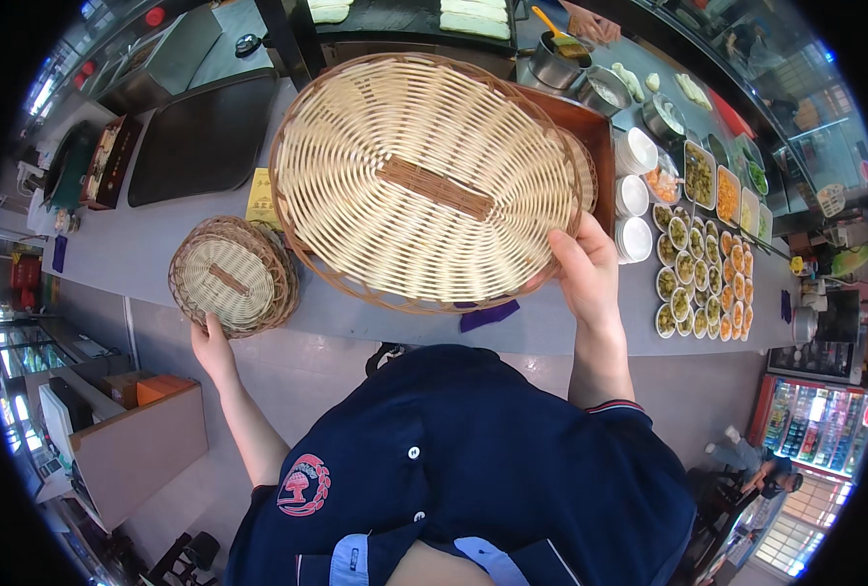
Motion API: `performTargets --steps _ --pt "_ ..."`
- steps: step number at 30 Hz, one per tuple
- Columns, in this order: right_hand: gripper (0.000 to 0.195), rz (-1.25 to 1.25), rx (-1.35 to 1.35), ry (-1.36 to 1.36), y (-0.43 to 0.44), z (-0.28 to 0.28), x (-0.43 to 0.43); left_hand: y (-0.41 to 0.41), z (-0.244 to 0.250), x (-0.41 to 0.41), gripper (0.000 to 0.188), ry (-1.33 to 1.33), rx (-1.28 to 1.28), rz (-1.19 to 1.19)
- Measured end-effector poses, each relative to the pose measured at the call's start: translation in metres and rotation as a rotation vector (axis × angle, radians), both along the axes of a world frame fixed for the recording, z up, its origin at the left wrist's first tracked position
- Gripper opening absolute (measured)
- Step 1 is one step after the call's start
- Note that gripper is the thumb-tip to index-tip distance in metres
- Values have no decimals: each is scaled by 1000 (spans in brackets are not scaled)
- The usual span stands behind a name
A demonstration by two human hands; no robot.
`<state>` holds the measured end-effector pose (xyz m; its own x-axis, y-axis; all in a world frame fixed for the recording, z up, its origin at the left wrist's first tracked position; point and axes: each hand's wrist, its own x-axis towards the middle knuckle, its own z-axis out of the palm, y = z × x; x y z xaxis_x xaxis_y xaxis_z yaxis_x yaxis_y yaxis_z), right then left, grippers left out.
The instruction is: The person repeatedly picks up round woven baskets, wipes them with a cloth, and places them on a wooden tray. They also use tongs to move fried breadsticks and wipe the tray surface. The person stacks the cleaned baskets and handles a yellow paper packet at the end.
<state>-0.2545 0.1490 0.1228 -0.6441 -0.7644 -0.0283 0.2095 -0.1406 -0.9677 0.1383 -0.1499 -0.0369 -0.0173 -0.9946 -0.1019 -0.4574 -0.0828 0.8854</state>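
A large oval woven wicker basket point(331, 190) is raised close in front of me above the grey counter. My right hand point(587, 271) grips its right rim, thumb on the near face. On the left, my left hand point(212, 344) holds the lower edge of a smaller stack of oval wicker baskets point(232, 275) at the counter's front edge; its fingers are partly hidden behind them. Another wicker basket point(580, 168) shows behind the large one's right rim, by a reddish-brown wooden box point(598, 139). A purple cloth point(491, 315) lies below the large basket.
A dark tray point(203, 139) lies on the counter point(331, 333) at the left. Stacked white bowls point(633, 196), many small filled cups point(685, 267) and food trays point(700, 174) stand at the right. Beyond are metal pots point(557, 66) and another person's hands point(593, 28).
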Motion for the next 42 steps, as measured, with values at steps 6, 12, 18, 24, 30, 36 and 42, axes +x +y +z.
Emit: performTargets --steps 6,12,18,24,30,36,42 --pt "26 1 18 48 1 6 8 -1 -21 -7 49 -384 -292 127" --pt "28 -10 -18 19 4 3 14 -4 -52 -16 53 110 -154 181" --pt "29 46 -30 -41 10 4 12 8 -35 -39 55 -65 -364 282" --pt "28 55 28 -47 -9 -18 12 74 88 -112 91 765 -61 -654" --pt "37 243 184 28 -34 -62 25 140 79 -179 54 688 139 -769" --pt "69 202 278 799 -33 -9 -37 112 79 -214 35 349 183 -1035" --pt "50 595 585 1074 -37 55 -60 106 77 -284 31 278 -251 -1143"
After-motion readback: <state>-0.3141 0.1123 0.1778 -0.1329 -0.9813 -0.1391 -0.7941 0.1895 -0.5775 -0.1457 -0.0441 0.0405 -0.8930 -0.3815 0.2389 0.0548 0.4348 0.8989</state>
